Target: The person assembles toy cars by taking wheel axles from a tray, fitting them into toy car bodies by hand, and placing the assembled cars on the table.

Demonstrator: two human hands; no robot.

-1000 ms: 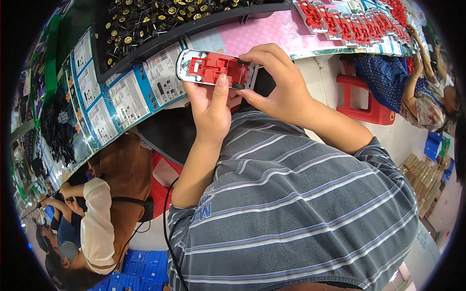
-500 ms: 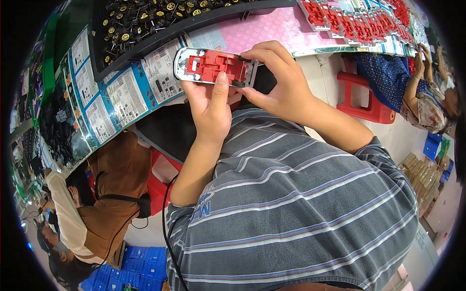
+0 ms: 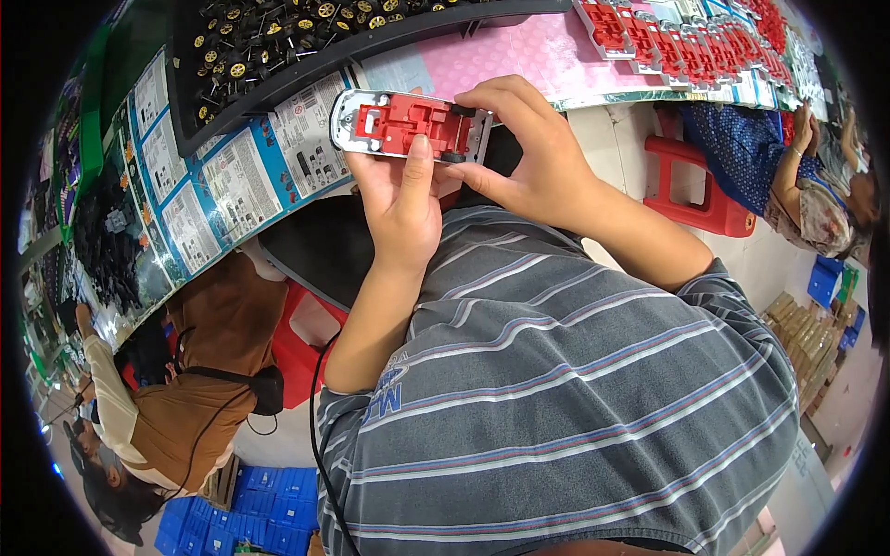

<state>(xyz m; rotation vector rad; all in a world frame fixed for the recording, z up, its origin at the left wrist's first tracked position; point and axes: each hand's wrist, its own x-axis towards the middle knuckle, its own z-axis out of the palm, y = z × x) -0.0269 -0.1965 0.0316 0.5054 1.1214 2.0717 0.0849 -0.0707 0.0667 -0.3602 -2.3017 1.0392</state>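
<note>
the red toy car chassis (image 3: 411, 125) has barely moved in a second: i see my left hand (image 3: 400, 199) still gripping it, thumb on top, while my right hand (image 3: 524, 153) pinches a black wheel (image 3: 461, 111) at its end, so fitting goes on.

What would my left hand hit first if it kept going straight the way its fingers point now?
Past the red and grey toy chassis it holds, the left hand points up the picture, so it would probably meet the black tray of small wheels, though depth is hard to judge.

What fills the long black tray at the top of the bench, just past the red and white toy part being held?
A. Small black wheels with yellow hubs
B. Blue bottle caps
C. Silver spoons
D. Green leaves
A: the black tray is heaped with small black wheels whose hubs show yellow, beyond the toy part held in both hands.
</note>
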